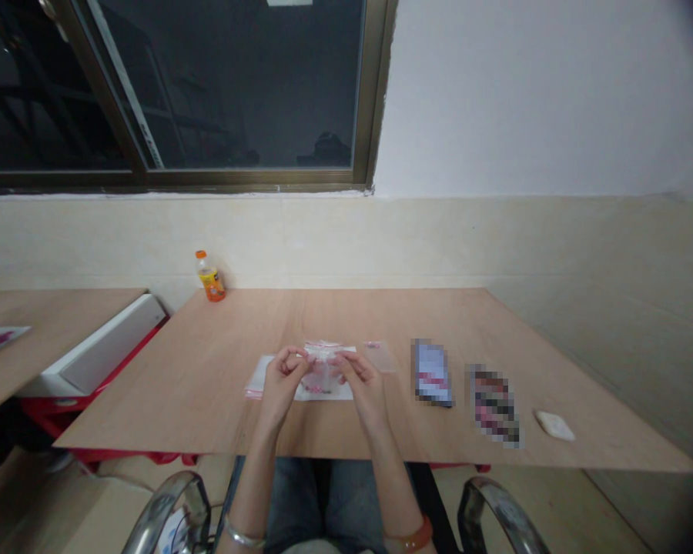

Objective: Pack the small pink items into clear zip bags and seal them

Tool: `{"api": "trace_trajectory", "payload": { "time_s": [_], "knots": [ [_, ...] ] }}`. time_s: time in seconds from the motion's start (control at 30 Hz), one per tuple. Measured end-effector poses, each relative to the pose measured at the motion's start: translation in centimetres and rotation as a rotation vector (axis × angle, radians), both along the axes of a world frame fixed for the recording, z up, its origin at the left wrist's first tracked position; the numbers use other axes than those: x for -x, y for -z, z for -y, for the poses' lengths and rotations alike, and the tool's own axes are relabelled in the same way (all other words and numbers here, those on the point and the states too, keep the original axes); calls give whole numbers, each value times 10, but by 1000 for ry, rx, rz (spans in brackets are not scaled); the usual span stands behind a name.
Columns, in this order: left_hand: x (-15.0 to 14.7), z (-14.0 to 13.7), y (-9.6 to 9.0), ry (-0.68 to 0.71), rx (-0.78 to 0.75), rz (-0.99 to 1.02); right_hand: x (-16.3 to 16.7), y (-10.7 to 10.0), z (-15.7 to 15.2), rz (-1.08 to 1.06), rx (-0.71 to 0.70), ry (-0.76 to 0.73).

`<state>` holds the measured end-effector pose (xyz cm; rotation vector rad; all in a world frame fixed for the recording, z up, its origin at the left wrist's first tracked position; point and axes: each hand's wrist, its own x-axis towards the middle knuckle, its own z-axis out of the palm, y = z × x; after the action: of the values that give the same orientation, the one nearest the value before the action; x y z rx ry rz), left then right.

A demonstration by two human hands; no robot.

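Observation:
Between my two hands is a small clear plastic zip bag (324,369), held above the table. My left hand (284,381) pinches its left side with thumb and fingers, and my right hand (365,382) pinches the right side. Small pinkish-red bits (319,389) show at the bag's lower part; whether they lie inside it or below it I cannot tell. Under the bag lies a white sheet (342,395). Beside my left hand are white, red-edged flat bags or sheets (257,377), partly covered by the hand. Another clear bag (379,356) lies flat just beyond my right hand.
On the wooden table (167,400), a phone-like item (433,373) and a dark, pinkish item (495,408) are blurred out at the right. A small white object (554,425) lies farther right. An orange-capped bottle (211,278) stands at the back left.

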<state>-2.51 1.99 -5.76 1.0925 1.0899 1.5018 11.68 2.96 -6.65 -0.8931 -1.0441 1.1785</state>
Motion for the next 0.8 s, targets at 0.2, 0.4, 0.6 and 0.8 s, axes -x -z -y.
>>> {"api": "trace_trajectory", "payload": {
  "time_s": [0.2,0.4,0.6,0.8],
  "knots": [
    [-7,2,-7,-40,2,-13,0,-8,4,-23,-16,10],
    [-13,5,-10,-99,-40,-54,0,-11,9,-38,-37,63],
    [-20,9,-16,-130,-100,-60,-2,-18,14,-83,-21,85],
    [-22,12,-21,-76,-107,-140,-6,-28,18,-97,15,60]
  ]
}}
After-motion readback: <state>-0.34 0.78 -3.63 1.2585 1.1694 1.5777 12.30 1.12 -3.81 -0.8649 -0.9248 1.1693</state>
